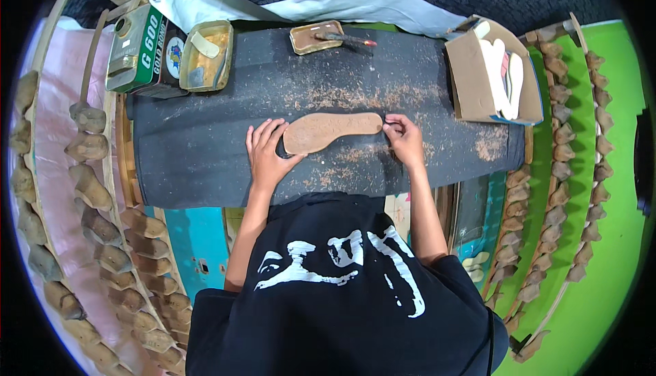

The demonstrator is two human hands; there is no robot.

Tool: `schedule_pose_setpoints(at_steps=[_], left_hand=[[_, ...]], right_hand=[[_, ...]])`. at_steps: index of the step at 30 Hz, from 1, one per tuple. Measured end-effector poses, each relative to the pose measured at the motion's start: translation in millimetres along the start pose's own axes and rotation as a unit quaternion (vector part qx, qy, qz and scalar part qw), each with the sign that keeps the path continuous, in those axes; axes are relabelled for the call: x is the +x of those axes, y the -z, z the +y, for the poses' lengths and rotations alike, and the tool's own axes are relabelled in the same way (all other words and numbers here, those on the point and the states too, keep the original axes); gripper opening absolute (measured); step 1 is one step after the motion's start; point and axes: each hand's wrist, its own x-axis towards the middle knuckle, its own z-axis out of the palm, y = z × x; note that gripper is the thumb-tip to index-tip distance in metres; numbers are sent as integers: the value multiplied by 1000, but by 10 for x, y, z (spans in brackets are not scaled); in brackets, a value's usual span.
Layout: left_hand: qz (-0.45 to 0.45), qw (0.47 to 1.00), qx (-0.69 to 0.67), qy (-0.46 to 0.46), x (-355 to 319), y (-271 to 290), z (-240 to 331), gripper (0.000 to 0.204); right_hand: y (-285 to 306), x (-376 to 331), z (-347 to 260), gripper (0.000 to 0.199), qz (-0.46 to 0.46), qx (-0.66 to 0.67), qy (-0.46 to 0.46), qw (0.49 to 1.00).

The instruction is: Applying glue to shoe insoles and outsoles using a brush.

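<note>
A tan shoe sole (331, 130) lies flat across the dark cloth on the worktable, its broad end to the left and its narrow end to the right. Around the broad end, my left hand (267, 154) rests on the cloth with fingers stretched out and the thumb near the sole's lower edge. A dark gap shows between that palm and the sole. At the narrow end, the fingers of my right hand (404, 139) are drawn together in a pinch beside the tip. Something small and dark sits by those fingertips, too small to name.
Brownish shavings (403, 94) litter the dark table cloth (260, 68). Along the back stand a green metal can (145, 51), a tray with scraps (217, 34), a small tray with a brush (304, 39) and a cardboard box of pale soles (471, 78). Racks of wooden shoe lasts (89, 147) flank both sides.
</note>
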Motion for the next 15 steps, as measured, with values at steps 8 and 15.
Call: schedule_pose_setpoints(at_steps=[8, 15], left_hand=[[-7, 999, -1, 32, 29, 27, 44, 79], [-16, 952, -275, 132, 82, 158, 190, 68]], right_hand=[[-158, -353, -195, 45, 3, -19, 71, 997], [-35, -513, -95, 35, 82, 230, 102, 964]])
